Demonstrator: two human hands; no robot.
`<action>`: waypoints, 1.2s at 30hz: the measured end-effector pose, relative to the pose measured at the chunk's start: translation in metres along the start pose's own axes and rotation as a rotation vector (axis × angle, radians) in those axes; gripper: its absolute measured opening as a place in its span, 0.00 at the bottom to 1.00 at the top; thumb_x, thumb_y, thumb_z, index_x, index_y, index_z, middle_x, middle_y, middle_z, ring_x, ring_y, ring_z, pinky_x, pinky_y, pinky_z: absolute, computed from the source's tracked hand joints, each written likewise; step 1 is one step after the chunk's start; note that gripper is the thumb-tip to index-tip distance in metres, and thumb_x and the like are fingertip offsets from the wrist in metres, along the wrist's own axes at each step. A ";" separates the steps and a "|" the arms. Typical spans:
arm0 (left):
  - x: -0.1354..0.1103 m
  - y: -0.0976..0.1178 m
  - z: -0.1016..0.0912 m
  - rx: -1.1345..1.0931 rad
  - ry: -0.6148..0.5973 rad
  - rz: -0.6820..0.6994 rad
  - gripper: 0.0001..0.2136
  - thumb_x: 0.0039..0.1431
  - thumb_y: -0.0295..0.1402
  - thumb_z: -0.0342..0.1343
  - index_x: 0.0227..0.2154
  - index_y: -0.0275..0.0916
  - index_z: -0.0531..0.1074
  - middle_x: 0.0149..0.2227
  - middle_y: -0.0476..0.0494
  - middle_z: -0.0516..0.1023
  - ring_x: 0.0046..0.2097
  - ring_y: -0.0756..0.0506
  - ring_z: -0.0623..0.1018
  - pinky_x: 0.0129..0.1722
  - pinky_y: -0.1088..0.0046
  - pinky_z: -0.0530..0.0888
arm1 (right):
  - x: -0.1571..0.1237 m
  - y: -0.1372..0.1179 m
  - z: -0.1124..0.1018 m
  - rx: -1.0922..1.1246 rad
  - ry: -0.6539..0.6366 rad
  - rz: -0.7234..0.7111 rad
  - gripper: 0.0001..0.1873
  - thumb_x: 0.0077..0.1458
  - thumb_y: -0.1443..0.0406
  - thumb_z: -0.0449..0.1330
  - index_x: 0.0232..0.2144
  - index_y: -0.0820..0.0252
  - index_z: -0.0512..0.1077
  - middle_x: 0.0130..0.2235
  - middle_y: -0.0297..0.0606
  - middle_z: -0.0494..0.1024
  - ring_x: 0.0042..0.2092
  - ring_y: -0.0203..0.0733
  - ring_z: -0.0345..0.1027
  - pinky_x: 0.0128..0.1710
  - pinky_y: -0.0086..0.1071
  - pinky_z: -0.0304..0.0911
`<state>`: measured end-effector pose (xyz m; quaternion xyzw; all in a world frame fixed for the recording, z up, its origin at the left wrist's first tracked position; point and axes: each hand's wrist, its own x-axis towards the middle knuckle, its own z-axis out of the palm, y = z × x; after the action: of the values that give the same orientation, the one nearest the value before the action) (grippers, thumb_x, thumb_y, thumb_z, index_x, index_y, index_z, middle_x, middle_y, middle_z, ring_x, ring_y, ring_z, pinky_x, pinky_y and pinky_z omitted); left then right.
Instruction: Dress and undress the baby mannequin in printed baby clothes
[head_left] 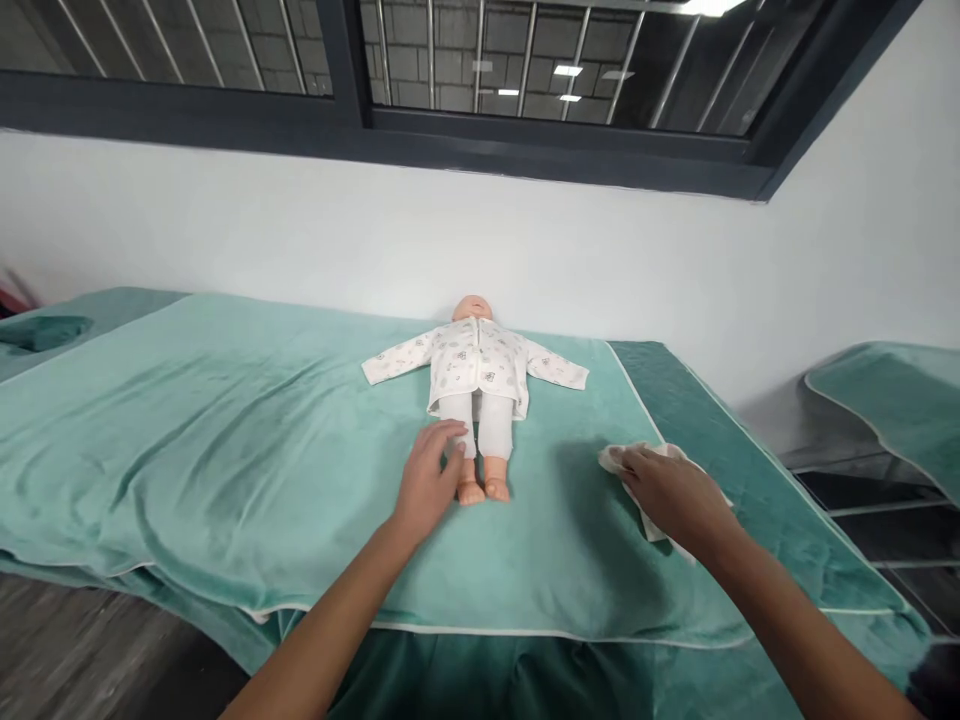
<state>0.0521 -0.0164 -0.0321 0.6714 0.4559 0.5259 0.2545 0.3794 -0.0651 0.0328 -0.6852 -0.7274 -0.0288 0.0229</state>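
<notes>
A baby doll (496,478) lies on its back on the green blanket, its head toward the wall and feet toward me. It wears a white patterned jacket (480,352) with both sleeves spread sideways, and white trousers (496,425). Beside the doll's lower leg, my left hand (433,470) is open with its fingers loosely bent; whether the fingertips touch the leg I cannot tell. To the right of the doll, my right hand (670,492) grips a crumpled white cloth (660,528), whose exact kind is partly hidden under the hand.
The light green blanket (247,430) covers a bed, over a darker green cover (795,500). Behind it is a white wall (300,225) below a dark-framed window (420,135). Another green-covered surface (900,395) and metal bars (892,508) are at the right.
</notes>
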 end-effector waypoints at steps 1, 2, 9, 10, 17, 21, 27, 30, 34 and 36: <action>-0.002 0.011 -0.002 -0.010 -0.048 -0.002 0.11 0.64 0.33 0.51 0.45 0.43 0.75 0.53 0.40 0.77 0.57 0.41 0.74 0.61 0.58 0.67 | 0.003 -0.010 -0.009 0.106 -0.017 -0.012 0.12 0.64 0.61 0.50 0.36 0.54 0.73 0.38 0.42 0.80 0.35 0.46 0.70 0.36 0.38 0.59; -0.003 0.024 -0.005 -0.034 -0.104 -0.020 0.12 0.64 0.34 0.52 0.47 0.44 0.74 0.54 0.40 0.77 0.58 0.41 0.74 0.61 0.58 0.67 | 0.006 -0.022 -0.019 0.233 -0.038 -0.035 0.13 0.65 0.59 0.49 0.33 0.54 0.71 0.34 0.39 0.78 0.32 0.44 0.67 0.33 0.35 0.57; 0.018 0.105 -0.030 -0.398 -0.401 -0.136 0.20 0.55 0.41 0.65 0.50 0.44 0.74 0.47 0.42 0.80 0.52 0.36 0.78 0.52 0.59 0.75 | 0.025 -0.122 -0.108 0.984 -0.006 -0.389 0.14 0.63 0.53 0.56 0.34 0.57 0.70 0.32 0.32 0.70 0.32 0.36 0.62 0.32 0.29 0.58; 0.022 0.112 -0.034 -0.447 -0.359 -0.142 0.19 0.54 0.42 0.66 0.47 0.42 0.75 0.44 0.43 0.81 0.49 0.37 0.79 0.48 0.61 0.76 | 0.028 -0.133 -0.118 1.025 0.011 -0.429 0.13 0.63 0.54 0.57 0.35 0.57 0.71 0.33 0.33 0.72 0.34 0.36 0.64 0.33 0.29 0.59; 0.060 0.135 -0.082 -0.724 -0.067 -0.118 0.16 0.49 0.38 0.67 0.39 0.38 0.74 0.33 0.48 0.78 0.36 0.45 0.80 0.36 0.70 0.77 | 0.047 -0.151 -0.158 1.023 -0.156 -0.617 0.20 0.56 0.49 0.64 0.27 0.60 0.71 0.25 0.29 0.66 0.27 0.31 0.58 0.26 0.26 0.52; 0.074 0.134 -0.102 -0.733 -0.061 -0.103 0.15 0.51 0.38 0.66 0.39 0.37 0.74 0.33 0.47 0.77 0.39 0.42 0.81 0.38 0.69 0.78 | 0.054 -0.148 -0.156 1.071 -0.161 -0.596 0.23 0.56 0.46 0.63 0.25 0.60 0.71 0.25 0.30 0.66 0.27 0.32 0.59 0.25 0.27 0.51; 0.073 0.141 -0.098 -0.461 -0.470 -0.240 0.20 0.47 0.38 0.71 0.43 0.37 0.77 0.38 0.42 0.81 0.39 0.38 0.82 0.36 0.66 0.79 | 0.067 -0.161 -0.148 1.343 0.240 -0.444 0.27 0.56 0.43 0.62 0.23 0.57 0.63 0.24 0.29 0.60 0.26 0.32 0.55 0.26 0.28 0.51; 0.077 0.142 -0.088 -0.485 -0.398 -0.251 0.16 0.50 0.38 0.68 0.40 0.35 0.77 0.34 0.43 0.81 0.37 0.39 0.82 0.35 0.66 0.79 | 0.071 -0.162 -0.143 1.336 0.206 -0.425 0.28 0.55 0.40 0.60 0.23 0.57 0.63 0.24 0.29 0.62 0.27 0.33 0.56 0.26 0.28 0.53; 0.088 0.136 -0.073 -0.698 -0.064 -0.202 0.16 0.53 0.38 0.64 0.43 0.35 0.75 0.36 0.44 0.81 0.41 0.40 0.82 0.42 0.64 0.79 | 0.069 -0.153 -0.130 1.127 -0.197 -0.470 0.27 0.51 0.41 0.64 0.25 0.59 0.72 0.27 0.32 0.71 0.29 0.36 0.63 0.28 0.29 0.57; 0.087 0.133 -0.065 -0.725 -0.091 -0.273 0.18 0.52 0.41 0.65 0.43 0.35 0.75 0.36 0.43 0.81 0.40 0.40 0.82 0.41 0.64 0.78 | 0.069 -0.150 -0.122 1.073 -0.349 -0.489 0.23 0.46 0.46 0.69 0.30 0.60 0.77 0.31 0.35 0.76 0.33 0.38 0.68 0.30 0.29 0.61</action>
<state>0.0397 -0.0093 0.1396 0.4937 0.3140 0.5840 0.5627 0.2249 -0.0147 0.1580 -0.3861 -0.7695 0.4497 0.2380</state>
